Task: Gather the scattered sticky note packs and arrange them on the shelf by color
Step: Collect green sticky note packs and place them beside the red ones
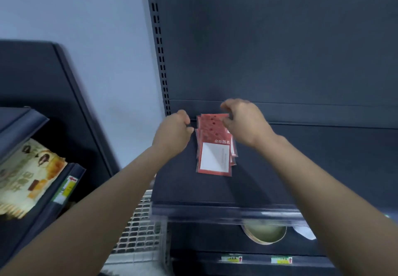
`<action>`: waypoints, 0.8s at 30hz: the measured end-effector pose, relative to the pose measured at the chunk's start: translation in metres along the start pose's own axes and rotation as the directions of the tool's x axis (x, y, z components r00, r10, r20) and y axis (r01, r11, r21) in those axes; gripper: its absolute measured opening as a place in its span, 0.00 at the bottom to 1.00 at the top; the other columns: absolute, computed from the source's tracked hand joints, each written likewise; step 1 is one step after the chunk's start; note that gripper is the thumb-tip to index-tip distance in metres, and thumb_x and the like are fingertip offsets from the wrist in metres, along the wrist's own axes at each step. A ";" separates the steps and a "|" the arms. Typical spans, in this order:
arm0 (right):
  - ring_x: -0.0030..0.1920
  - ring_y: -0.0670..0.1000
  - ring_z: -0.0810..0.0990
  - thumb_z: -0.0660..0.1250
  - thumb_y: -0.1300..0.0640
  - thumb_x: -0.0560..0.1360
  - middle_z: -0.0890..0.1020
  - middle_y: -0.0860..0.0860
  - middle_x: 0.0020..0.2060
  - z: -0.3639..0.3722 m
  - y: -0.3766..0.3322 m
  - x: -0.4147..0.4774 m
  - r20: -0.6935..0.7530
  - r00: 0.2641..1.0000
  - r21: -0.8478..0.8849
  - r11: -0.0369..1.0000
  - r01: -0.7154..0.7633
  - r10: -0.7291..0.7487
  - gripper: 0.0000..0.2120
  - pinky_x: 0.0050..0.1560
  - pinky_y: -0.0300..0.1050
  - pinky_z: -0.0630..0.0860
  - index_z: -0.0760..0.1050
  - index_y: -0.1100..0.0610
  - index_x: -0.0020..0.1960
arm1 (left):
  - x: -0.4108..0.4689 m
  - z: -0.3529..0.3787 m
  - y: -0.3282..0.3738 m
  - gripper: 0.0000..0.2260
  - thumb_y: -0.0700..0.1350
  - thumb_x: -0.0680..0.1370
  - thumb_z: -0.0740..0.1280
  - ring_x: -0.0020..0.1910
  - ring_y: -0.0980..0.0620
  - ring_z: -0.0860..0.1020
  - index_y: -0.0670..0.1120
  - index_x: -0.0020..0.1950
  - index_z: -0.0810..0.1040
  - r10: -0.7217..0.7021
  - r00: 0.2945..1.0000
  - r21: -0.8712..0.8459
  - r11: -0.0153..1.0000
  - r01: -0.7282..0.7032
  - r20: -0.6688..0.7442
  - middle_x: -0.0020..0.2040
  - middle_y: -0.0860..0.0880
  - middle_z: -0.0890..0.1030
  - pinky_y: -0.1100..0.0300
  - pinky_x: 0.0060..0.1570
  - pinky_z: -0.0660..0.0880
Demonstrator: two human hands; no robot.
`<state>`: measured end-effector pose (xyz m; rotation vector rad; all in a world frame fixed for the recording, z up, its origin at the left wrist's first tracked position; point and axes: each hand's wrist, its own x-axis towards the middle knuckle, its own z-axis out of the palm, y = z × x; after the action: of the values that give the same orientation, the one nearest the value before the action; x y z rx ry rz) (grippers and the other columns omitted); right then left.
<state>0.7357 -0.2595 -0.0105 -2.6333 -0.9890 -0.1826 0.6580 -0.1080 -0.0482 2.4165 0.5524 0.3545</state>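
Note:
A small stack of red sticky note packs in clear wrappers lies slightly fanned on the dark shelf, near its left end. The top pack shows a white square and white lettering. My left hand sits just left of the stack with its fingers curled, the fingertips at the packs' left edge, holding nothing that I can see. My right hand reaches over the stack's far right corner, with its thumb and curled fingers pinching the far end of the packs.
A slotted upright and a dark back panel bound the shelf. Below it, a lower shelf holds a round green tin. A white wire basket stands at the lower left. The left-hand unit carries yellow printed packets.

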 end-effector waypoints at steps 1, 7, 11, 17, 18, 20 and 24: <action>0.60 0.58 0.73 0.61 0.57 0.78 0.77 0.56 0.59 -0.005 -0.008 -0.002 -0.008 0.998 -0.084 0.995 0.058 -0.059 0.16 0.61 0.51 0.69 0.71 0.58 0.65 | -0.007 -0.014 0.003 0.06 0.42 0.77 0.64 0.47 0.42 0.77 0.41 0.52 0.73 0.018 1.000 0.041 0.999 -0.017 -0.022 0.48 0.43 0.79 0.50 0.49 0.75; 0.61 0.57 0.71 0.59 0.55 0.79 0.75 0.54 0.60 -0.041 -0.066 -0.023 -0.101 0.940 -0.232 0.927 0.295 -0.325 0.15 0.60 0.50 0.64 0.70 0.57 0.64 | -0.077 -0.095 0.018 0.11 0.44 0.78 0.62 0.52 0.45 0.75 0.44 0.60 0.72 0.126 0.968 0.345 0.938 -0.044 -0.218 0.55 0.46 0.77 0.55 0.49 0.71; 0.61 0.57 0.71 0.58 0.55 0.80 0.75 0.54 0.60 -0.058 -0.120 -0.043 -0.145 0.857 -0.193 0.864 0.466 -0.495 0.15 0.61 0.50 0.63 0.70 0.57 0.65 | -0.141 -0.138 0.021 0.11 0.44 0.78 0.63 0.51 0.43 0.75 0.43 0.58 0.71 0.130 0.924 0.502 0.861 0.075 -0.360 0.53 0.45 0.76 0.50 0.49 0.72; 0.60 0.56 0.71 0.59 0.55 0.80 0.75 0.53 0.59 -0.060 -0.207 -0.083 -0.176 0.700 -0.086 0.719 0.689 -0.692 0.14 0.60 0.49 0.63 0.71 0.56 0.64 | -0.235 -0.186 0.008 0.09 0.43 0.77 0.63 0.52 0.40 0.75 0.43 0.57 0.72 0.031 0.849 0.591 0.732 0.341 -0.528 0.54 0.43 0.77 0.48 0.48 0.72; 0.60 0.56 0.71 0.59 0.55 0.80 0.76 0.53 0.59 -0.060 -0.221 -0.088 -0.187 0.673 -0.074 0.693 0.717 -0.716 0.14 0.59 0.49 0.63 0.71 0.56 0.64 | -0.249 -0.193 0.004 0.09 0.43 0.77 0.63 0.52 0.41 0.75 0.43 0.57 0.72 0.009 0.835 0.588 0.713 0.380 -0.551 0.53 0.43 0.77 0.48 0.48 0.72; 0.60 0.56 0.71 0.60 0.55 0.79 0.76 0.53 0.59 -0.059 -0.248 -0.098 -0.193 0.630 -0.046 0.648 0.760 -0.753 0.13 0.59 0.49 0.63 0.72 0.55 0.63 | -0.275 -0.207 -0.005 0.10 0.43 0.77 0.64 0.52 0.41 0.75 0.43 0.57 0.72 -0.034 0.801 0.577 0.675 0.459 -0.598 0.53 0.44 0.77 0.51 0.46 0.71; 0.60 0.55 0.71 0.59 0.55 0.80 0.76 0.53 0.58 -0.059 -0.298 -0.114 -0.181 0.547 -0.025 0.560 0.828 -0.818 0.13 0.60 0.50 0.64 0.72 0.55 0.62 | -0.319 -0.235 -0.023 0.11 0.44 0.77 0.64 0.51 0.42 0.75 0.44 0.58 0.72 -0.110 0.723 0.518 0.626 0.583 -0.682 0.53 0.45 0.77 0.52 0.44 0.70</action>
<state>0.4525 -0.1391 0.0944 -1.8116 -2.0577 -0.5677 0.2829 -0.1190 0.0803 2.7634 1.7513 0.8680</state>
